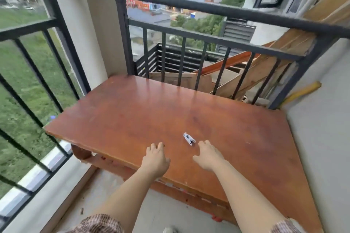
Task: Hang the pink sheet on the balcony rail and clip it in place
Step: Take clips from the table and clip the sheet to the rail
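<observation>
Now the left hand [156, 159] and right hand [208, 155] reach over the near edge of the wooden table [123, 104], fingers loosely curved and holding nothing. A small white clip [189, 138] lies between them, just ahead of the right fingertips. The black balcony rail [208, 8] runs well beyond both hands.

Small white clip [189, 139] lying flat on table [132, 111], toward near edge. Black metal rail [208, 8] beyond table's far side, horizontal.
</observation>
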